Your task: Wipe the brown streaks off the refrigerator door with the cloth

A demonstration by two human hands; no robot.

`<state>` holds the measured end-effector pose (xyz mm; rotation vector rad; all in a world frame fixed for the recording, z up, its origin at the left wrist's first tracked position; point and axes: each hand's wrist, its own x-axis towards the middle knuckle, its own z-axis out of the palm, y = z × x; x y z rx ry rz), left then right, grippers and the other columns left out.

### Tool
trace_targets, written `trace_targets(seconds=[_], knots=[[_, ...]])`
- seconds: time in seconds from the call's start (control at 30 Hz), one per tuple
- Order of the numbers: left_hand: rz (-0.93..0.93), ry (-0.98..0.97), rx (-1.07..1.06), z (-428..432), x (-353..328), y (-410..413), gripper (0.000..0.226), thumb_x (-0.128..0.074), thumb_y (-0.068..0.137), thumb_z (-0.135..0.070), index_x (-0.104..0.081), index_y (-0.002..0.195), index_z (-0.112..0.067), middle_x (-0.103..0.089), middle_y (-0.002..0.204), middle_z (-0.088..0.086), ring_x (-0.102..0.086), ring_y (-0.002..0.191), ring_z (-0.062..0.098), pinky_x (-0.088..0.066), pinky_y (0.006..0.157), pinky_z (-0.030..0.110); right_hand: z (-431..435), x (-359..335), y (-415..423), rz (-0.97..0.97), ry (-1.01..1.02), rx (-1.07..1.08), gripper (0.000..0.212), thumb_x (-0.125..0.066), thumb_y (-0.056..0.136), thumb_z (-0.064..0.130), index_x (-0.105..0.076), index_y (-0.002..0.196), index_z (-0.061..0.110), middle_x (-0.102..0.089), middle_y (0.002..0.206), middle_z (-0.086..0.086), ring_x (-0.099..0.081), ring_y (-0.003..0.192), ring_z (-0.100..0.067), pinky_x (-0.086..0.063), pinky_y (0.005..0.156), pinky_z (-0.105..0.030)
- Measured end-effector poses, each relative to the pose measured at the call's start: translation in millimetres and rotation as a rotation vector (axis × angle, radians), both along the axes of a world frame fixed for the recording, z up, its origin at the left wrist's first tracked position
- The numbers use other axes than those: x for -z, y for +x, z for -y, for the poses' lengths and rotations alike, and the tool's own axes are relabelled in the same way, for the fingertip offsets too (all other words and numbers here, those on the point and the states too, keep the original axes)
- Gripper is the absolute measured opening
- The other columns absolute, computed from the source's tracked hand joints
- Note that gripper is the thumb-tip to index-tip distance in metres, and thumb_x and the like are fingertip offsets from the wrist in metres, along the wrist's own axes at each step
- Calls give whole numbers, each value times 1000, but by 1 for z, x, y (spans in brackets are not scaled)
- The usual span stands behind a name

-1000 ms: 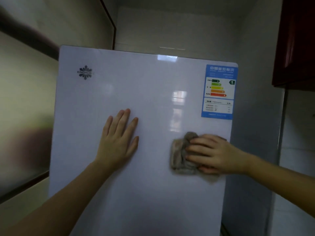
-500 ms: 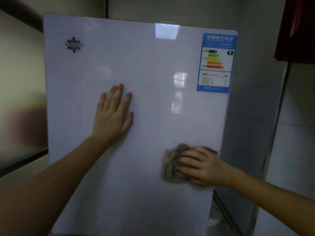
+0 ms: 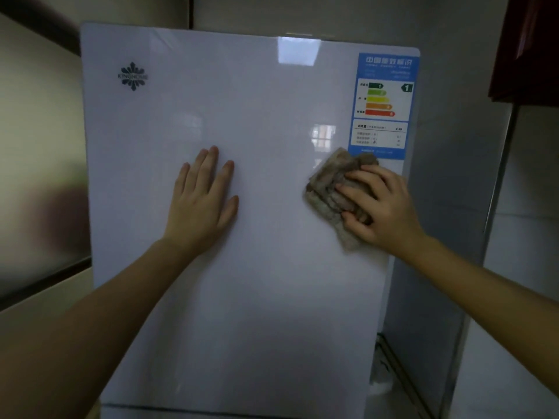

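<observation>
The white refrigerator door (image 3: 257, 116) fills the middle of the head view, glossy, with no brown streaks that I can make out. My left hand (image 3: 201, 204) lies flat on the door near its centre, fingers spread, holding nothing. My right hand (image 3: 381, 210) presses a crumpled grey-brown cloth (image 3: 329, 182) against the door near its right edge, just below the blue energy label (image 3: 382, 107). Part of the cloth is hidden under my fingers.
A dark logo (image 3: 133, 76) sits at the door's upper left. A grey wall (image 3: 447, 192) stands right of the fridge, with a dark red cabinet (image 3: 526, 46) above. A frosted pane with a dark frame (image 3: 39, 164) is on the left.
My right hand has slid the cloth up the door, from lower down to just under the energy label. My left hand has stayed flat in the same spot on the door.
</observation>
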<state>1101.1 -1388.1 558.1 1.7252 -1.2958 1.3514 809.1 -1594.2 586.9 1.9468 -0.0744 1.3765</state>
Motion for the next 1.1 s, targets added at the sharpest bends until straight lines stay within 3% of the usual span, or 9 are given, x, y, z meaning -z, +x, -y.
trace_targets(seconds=[0.1,0.3,0.53,0.63,0.73,0.87,0.93,1.0,1.1], knots=[[-7,5,-4,-6,14,1,62,-39,99,-42,-42,151,-8,-28,163,22,-28,151,39,-24,123,55,-9,36,14,-22,48,-32,47,-68,87,38,-70,127,13,-64,133,-15,-50,128,-37,-40,103,-48],[1,35,-36,-25,39,19,61,-37,99,-42,-44,149,-8,-30,162,22,-31,150,38,-27,122,54,-24,71,41,-198,-75,-67,43,-73,84,37,-74,121,14,-69,126,-14,-54,123,-33,-45,97,-46],[-48,-31,-52,-44,33,62,61,-37,99,-43,-44,149,-8,-30,161,22,-32,148,40,-31,119,55,-37,-32,73,261,145,-117,47,-72,83,33,-67,128,17,-60,133,-9,-47,127,-33,-42,102,-47],[-42,-44,-42,-46,40,78,61,-37,99,-43,-42,149,-8,-30,161,21,-32,148,40,-34,116,54,-50,-38,99,336,186,-120,47,-72,83,33,-66,128,19,-59,133,-7,-47,127,-32,-41,103,-47],[-18,-43,-38,-48,52,90,62,-37,100,-43,-40,151,-9,-30,162,20,-31,148,38,-33,117,53,-61,5,127,131,60,-120,42,-71,84,34,-71,123,17,-64,131,-13,-54,122,-38,-44,100,-49],[20,-9,-29,-51,58,102,62,-38,100,-43,-35,154,-12,-26,164,18,-28,150,36,-27,120,49,-75,87,143,-526,-268,-174,30,-63,93,37,-72,116,19,-68,128,-9,-59,123,-34,-47,101,-44],[40,13,-22,-52,58,109,63,-38,100,-44,-31,156,-14,-23,165,17,-26,151,35,-25,121,47,-76,98,143,-691,-335,-163,30,-59,97,38,-71,117,19,-67,128,-7,-59,125,-31,-48,103,-43],[62,21,-11,-53,57,113,63,-38,101,-44,-31,156,-15,-23,165,16,-26,152,34,-25,121,46,-75,79,145,-627,-334,-144,32,-61,95,39,-73,116,18,-68,127,-9,-61,123,-32,-50,100,-43],[81,9,7,-53,57,117,62,-39,101,-42,-34,155,-13,-27,164,17,-29,151,35,-27,121,48,-78,18,149,-280,-235,-132,33,-70,89,35,-75,115,15,-70,124,-13,-63,116,-36,-51,94,-46]])
